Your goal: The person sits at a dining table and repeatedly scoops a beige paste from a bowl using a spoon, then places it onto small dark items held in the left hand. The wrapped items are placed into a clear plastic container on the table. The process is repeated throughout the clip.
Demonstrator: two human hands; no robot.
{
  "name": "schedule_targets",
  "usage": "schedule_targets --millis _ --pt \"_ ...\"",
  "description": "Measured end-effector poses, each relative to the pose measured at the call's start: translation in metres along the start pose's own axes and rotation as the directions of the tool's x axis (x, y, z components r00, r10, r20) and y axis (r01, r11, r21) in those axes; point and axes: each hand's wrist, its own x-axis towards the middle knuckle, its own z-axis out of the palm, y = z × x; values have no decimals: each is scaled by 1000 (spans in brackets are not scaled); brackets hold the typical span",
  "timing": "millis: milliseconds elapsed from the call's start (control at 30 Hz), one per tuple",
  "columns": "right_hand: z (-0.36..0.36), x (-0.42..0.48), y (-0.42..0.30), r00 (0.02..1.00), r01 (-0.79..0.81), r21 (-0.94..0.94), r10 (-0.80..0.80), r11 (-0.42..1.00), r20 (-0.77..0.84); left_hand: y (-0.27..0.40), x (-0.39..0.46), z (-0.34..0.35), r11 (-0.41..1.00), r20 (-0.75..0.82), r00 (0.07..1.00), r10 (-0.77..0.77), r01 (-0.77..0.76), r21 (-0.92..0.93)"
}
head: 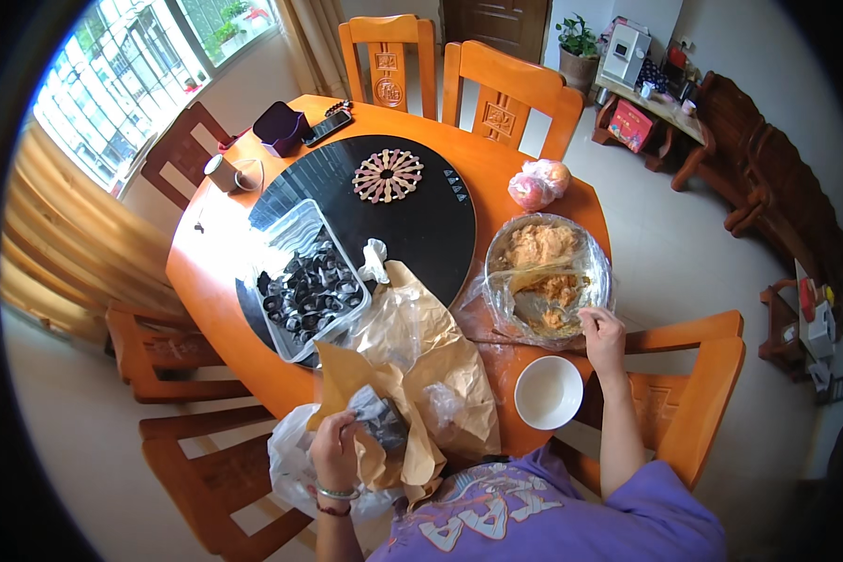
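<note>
My left hand (336,446) pinches the edge of a thin dark grey sheet, part of a dark stack (388,425) that lies in an opened brown paper bag (456,351). At the right, my right hand (605,341) is closed at the near right rim of a round bowl (490,298) and appears to grip its clear plastic film (599,270). Inside the bowl is an orange-brown minced filling (544,244). Chopsticks (495,341) lie by its near edge. A white bowl (549,393) stands just in front. Several black folded dumplings (309,291) fill a clear plastic box (327,344).
The box rests partly on a black turntable (435,232), which also carries a slatted trivet (388,175) and a crumpled tissue (374,261). Bagged fruit (537,184), a phone (328,128), a purple box (281,128) and a cup (221,173) stand around it. Wooden chairs (699,400) surround the table.
</note>
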Motion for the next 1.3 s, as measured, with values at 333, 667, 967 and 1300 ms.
schedule_targets --millis 333,667,967,1300 --pt "14 1 0 988 155 -113 -153 982 21 -9 -12 12 983 -73 997 -8 -6 -183" --pt "-1 14 13 989 -112 4 112 994 -99 -14 -14 -4 957 139 989 -50 87 -276" --pt "5 31 9 925 -378 219 378 899 46 -11 10 -8 952 337 912 236 -286 109" --pt "45 24 37 865 -361 621 498 696 -55 -31 25 20 816 462 816 347 -506 280"
